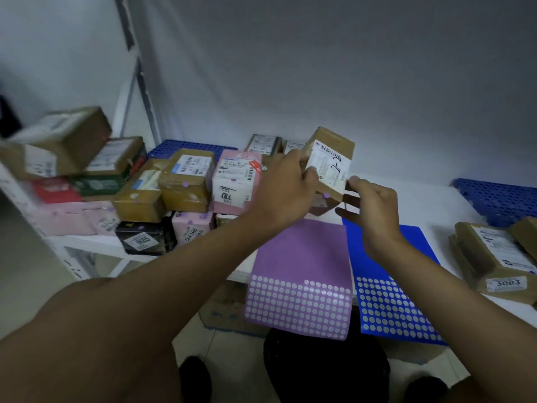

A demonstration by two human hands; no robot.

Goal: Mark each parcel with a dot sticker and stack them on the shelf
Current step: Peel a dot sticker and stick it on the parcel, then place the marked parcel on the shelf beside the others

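**Above the sticker sheets: one parcel held up, already dotted**

Over the white table (430, 205), a small brown parcel (331, 161) is held tilted in the air, its white label turned toward the camera, probably so the label can be read before it goes away. The left hand (283, 187) grips its left edge, thumb on the label. The right hand (374, 205) is at the parcel's lower right corner, fingers loosely spread; whether it touches the box or is just beside it I cannot tell. A purple dot (326, 195) sits on the parcel's lower side face, so the marking step looks finished for this one.

The purple sticker sheet (302, 257) and blue sticker sheet (386, 292) lie side by side at the near table edge, overhanging it, within easy reach of both hands. To the left, the shelf (96, 242) holds a pile of stacked parcels (186, 184), several showing purple dots on the faces turned outward. Unmarked-looking brown parcels (491, 257) wait on the right of the table, apart from the finished pile, likely the remaining work.
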